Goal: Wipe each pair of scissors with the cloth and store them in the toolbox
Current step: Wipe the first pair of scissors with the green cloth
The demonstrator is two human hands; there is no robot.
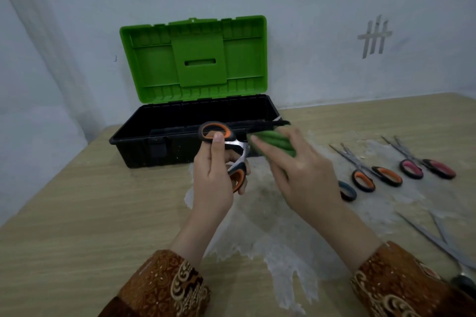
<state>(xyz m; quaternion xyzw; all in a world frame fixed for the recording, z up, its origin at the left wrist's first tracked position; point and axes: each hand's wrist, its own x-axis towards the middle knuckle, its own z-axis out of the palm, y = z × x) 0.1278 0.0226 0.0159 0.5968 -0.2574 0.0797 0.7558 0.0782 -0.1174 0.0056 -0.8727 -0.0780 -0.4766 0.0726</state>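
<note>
While my left hand (213, 175) gripped the orange-handled scissors (228, 152) by the handles, my right hand (301, 170) was curled round the green cloth (278, 143), which was wrapped over the blades — so I judged the wiping step was in hand. To do it well I'd keep the handle grip steady, keep the cloth folded thick over both edges, and draw it from pivot out toward the tip, never back against the edge. The scissors were held up in the air just in front of the open toolbox (180, 141), above the worktop (77, 213). Long axis ran roughly left to right, slightly rising — handles left, tip pointing right toward the box's right end; the blades were mostly hidden under cloth. Other scissors lay well apart on my right: an orange pair (371, 174) and a pink pair (425, 165).
</note>
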